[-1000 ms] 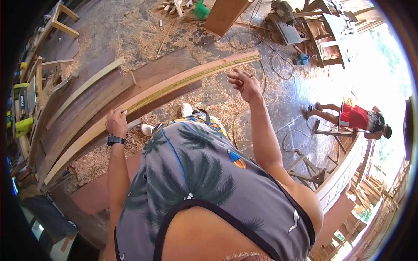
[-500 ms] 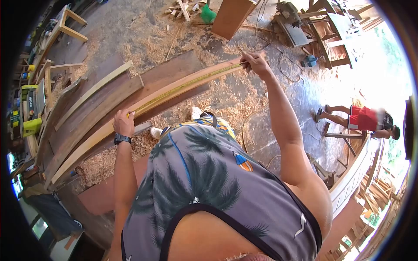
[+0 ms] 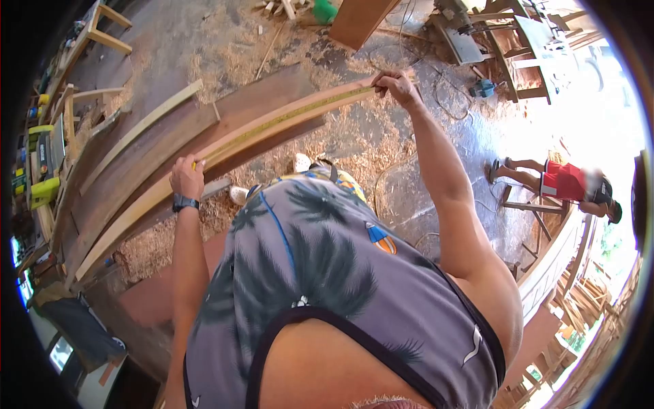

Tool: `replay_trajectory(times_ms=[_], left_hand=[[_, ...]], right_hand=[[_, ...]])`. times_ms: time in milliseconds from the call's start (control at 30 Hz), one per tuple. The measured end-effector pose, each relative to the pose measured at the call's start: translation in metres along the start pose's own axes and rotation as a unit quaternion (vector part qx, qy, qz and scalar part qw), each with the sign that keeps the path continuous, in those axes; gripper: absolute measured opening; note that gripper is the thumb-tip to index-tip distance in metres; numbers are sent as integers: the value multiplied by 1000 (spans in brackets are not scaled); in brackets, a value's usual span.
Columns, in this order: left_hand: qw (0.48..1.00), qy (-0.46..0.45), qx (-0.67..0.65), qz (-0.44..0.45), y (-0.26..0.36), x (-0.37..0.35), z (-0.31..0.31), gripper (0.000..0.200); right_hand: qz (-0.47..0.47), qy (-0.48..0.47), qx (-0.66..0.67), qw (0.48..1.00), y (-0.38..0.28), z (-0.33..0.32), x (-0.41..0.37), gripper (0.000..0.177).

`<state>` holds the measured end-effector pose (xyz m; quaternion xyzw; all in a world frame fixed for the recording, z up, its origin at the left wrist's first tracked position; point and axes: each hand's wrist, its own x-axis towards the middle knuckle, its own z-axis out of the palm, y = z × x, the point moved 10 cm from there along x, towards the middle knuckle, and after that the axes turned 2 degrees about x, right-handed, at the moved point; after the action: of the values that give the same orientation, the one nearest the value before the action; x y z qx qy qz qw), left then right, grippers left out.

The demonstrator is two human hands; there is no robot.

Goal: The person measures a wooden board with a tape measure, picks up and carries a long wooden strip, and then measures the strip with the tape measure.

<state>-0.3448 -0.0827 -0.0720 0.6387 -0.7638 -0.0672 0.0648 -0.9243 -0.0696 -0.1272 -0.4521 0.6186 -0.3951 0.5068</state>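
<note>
A long pale wooden plank [image 3: 129, 228] runs from the lower left up toward the right. Along its upper length lies a yellow tape measure blade [image 3: 293, 115], drawn out between my two hands. My left hand [image 3: 187, 178], with a dark watch at the wrist, is closed around the tape measure's case, of which just a bit of yellow shows. At the plank's far right end, my right hand [image 3: 396, 88] pinches the end of the blade; its fingertips partly hide it.
More boards [image 3: 143, 133] lie to the left. Wood shavings [image 3: 231, 61] cover the floor. A yellow-green power tool [image 3: 45, 194] sits at far left, a reddish-brown wooden panel [image 3: 357, 20] at top. Cables [image 3: 443, 102] trail rightward. A person in red shorts [image 3: 562, 180] stands by a sawhorse.
The view has shifted slightly, and most things sit a little higher and further left. Both hands keep their hold on the tape measure, which stays stretched along the plank.
</note>
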Motion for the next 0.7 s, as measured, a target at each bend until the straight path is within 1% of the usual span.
replay_trajectory(times_ms=[33,200,333,433,467,500,633,700], left_hand=[[1000,8,2,9,2,-1,-1,14],[999,32,-31,16,-3,-8,-1,16],[999,37,-34,17,3,-10,-7,16],[998,29,-41,23,1,-10,-3,16],[998,35,-43,24,-2,-10,0,16],[999,28,-40,20,-2,-10,0,16],[998,43,-51,15,-3,-10,-3,16],[998,40,-47,8,-3,-10,-2,16]], right_hand=[[1,19,6,1000,0,-4,1,18],[8,45,-71,996,2,-7,3,20],[-1,54,-76,996,4,-7,7,22],[-3,54,-54,997,4,-7,5,22],[-4,48,-51,998,-1,-5,3,22],[-6,54,-45,997,-4,-4,0,16],[-11,39,-48,998,-3,-4,0,13],[-22,27,-82,996,-10,-4,-5,11]])
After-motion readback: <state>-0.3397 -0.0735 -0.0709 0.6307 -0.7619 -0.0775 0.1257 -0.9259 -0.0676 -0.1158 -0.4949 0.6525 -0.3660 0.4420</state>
